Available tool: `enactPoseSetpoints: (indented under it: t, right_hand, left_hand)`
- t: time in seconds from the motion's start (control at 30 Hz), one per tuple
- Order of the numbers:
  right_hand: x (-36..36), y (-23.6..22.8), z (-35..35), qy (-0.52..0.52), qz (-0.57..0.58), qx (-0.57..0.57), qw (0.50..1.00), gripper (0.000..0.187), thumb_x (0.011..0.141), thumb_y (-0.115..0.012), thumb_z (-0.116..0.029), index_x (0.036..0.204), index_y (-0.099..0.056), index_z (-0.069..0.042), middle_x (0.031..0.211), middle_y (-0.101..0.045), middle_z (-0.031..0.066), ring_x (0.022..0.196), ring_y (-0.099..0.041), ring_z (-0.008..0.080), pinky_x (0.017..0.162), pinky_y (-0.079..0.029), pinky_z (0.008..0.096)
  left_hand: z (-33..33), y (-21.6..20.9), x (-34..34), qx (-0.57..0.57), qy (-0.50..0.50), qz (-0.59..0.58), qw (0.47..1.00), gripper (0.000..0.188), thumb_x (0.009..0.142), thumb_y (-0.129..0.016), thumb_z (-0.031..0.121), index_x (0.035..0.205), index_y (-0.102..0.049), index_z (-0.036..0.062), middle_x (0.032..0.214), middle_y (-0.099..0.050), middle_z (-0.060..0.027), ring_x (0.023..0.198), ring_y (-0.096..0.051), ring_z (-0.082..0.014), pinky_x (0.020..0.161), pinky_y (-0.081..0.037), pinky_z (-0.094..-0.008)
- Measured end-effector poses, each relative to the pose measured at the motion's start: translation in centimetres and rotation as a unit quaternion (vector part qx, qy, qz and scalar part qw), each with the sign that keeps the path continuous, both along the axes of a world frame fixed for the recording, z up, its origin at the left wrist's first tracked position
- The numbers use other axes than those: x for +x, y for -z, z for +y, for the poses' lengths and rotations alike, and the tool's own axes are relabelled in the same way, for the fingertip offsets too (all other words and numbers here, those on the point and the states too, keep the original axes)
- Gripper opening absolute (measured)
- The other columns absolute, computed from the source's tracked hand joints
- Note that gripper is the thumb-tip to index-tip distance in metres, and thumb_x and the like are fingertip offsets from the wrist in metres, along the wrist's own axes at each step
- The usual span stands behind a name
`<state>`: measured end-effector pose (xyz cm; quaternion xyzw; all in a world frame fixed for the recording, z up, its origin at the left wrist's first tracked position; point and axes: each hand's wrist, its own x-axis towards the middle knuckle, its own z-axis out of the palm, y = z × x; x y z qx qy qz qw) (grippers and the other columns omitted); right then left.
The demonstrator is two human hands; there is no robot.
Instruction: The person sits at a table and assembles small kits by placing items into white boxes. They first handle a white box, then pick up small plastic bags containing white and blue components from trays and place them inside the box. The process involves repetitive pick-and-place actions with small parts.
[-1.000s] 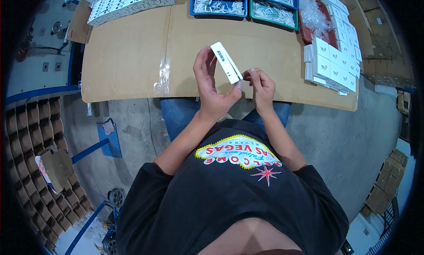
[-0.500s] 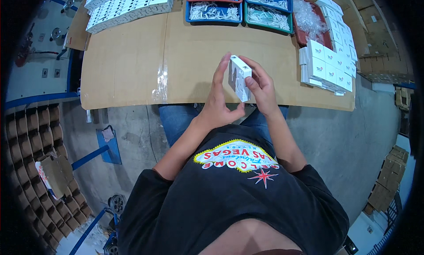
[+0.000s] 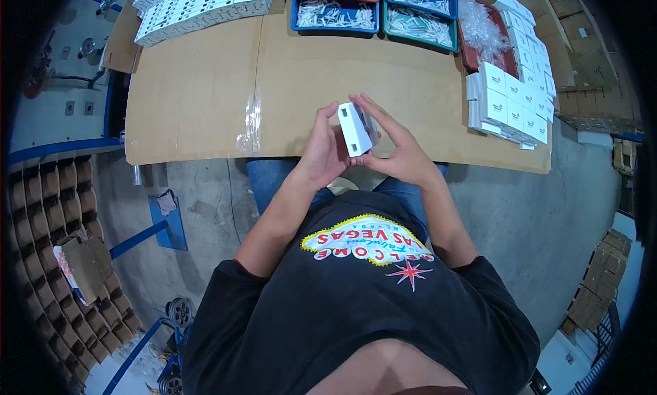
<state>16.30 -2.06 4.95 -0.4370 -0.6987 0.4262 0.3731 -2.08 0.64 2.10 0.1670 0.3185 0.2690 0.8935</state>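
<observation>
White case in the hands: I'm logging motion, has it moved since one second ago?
Yes, down the picture: the white case now appears nearer the front edge of the cardboard tabletop.

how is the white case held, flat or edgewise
Edgewise: the white case, between left hand and right hand, shows the camera its narrow side.

White box (image 3: 355,130), brown cardboard (image 3: 191,94)
</observation>
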Motion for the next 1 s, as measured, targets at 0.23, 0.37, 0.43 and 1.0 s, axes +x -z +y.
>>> enactPoseSetpoints:
  t: [0.23,0.37,0.43,1.0]
  right_hand:
    - [-0.7,2.0,0.0,0.108,0.066,-0.066,0.99,0.061,0.085,-0.072,-0.012,0.142,-0.053,-0.003,0.144,-0.054,0.0199,0.133,-0.053,0.0294,0.108,-0.043,0.0388]
    - [-1.0,1.6,-0.1,0.095,-0.027,0.021,0.995,0.054,0.087,-0.07,-0.012,0.136,-0.056,0.003,0.141,-0.056,0.022,0.124,-0.061,0.0324,0.099,-0.051,0.0381]
    - [-1.1,2.9,0.0,0.082,-0.079,0.118,0.986,0.051,0.088,-0.069,-0.013,0.134,-0.056,0.005,0.14,-0.056,0.0234,0.121,-0.062,0.035,0.097,-0.052,0.0386]
    - [-2.5,6.4,-1.1,0.135,-0.103,0.249,0.953,0.041,0.099,-0.051,-0.008,0.136,-0.05,0.01,0.134,-0.058,0.0272,0.12,-0.062,0.0396,0.097,-0.052,0.0416]
  left_hand:
    - [-1.1,0.5,1.6,0.075,-0.132,-0.026,0.988,0.054,0.094,-0.049,0.043,0.135,-0.05,0.0087,0.116,-0.062,-0.0104,0.11,-0.06,-0.0243,0.099,-0.045,-0.0374]
    - [-1.2,0.8,1.8,0.017,-0.111,-0.024,0.993,0.052,0.099,-0.049,0.048,0.138,-0.048,0.0135,0.117,-0.06,-0.0072,0.112,-0.059,-0.0222,0.099,-0.046,-0.038]
    - [-1.2,-0.1,2.7,0.01,-0.113,0.04,0.993,0.053,0.101,-0.048,0.053,0.138,-0.048,0.0151,0.118,-0.059,-0.0051,0.112,-0.058,-0.0203,0.099,-0.046,-0.0379]
    - [-2.8,2.8,4.3,0.055,-0.231,0.072,0.969,0.048,0.104,-0.046,0.052,0.132,-0.051,0.0132,0.114,-0.057,-0.0004,0.106,-0.054,-0.0117,0.096,-0.044,-0.0315]
